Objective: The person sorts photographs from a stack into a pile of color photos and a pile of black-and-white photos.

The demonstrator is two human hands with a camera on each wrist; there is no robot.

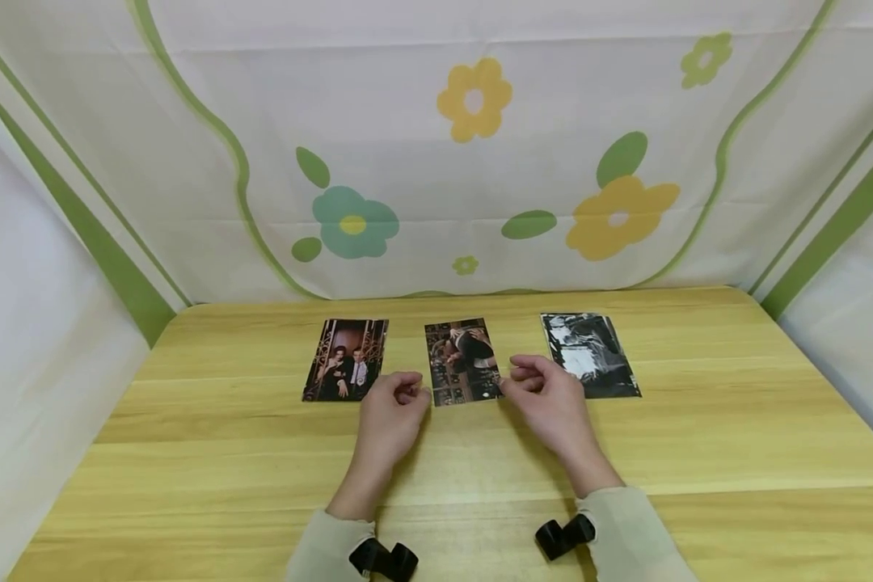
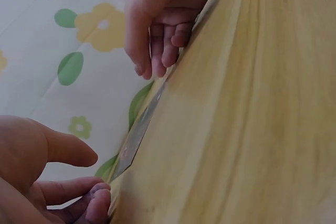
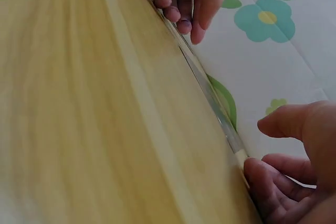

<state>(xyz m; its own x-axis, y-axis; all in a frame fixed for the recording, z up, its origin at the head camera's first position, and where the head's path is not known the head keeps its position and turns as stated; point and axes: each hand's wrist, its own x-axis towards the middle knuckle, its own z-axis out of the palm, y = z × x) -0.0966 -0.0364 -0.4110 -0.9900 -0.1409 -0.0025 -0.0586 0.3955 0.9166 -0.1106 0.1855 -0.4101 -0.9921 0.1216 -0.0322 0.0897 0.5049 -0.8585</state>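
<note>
In the head view a photo print (image 1: pixel 457 356) lies flat on the wooden table between both hands, showing a dark-clad figure turned sideways. My left hand (image 1: pixel 393 416) is at its left edge, fingers loosely bent. At the lower right edge is my right hand (image 1: pixel 553 404), fingertips close to the print's corner. In the left wrist view, thumb and fingers of the left hand (image 2: pixel 31 166) stand apart, with the print (image 2: pixel 139 132) seen edge-on beyond. The right wrist view likewise shows a gap between thumb and fingers of the right hand (image 3: pixel 294 166), near the print's edge (image 3: pixel 215 103).
Left of the middle print is a colour photo (image 1: pixel 345 356) of two people, close to the left hand. A black-and-white photo stack (image 1: pixel 589 356) lies behind the right hand. A flowered cloth (image 1: pixel 422 162) hangs behind the wooden table (image 1: pixel 189 436).
</note>
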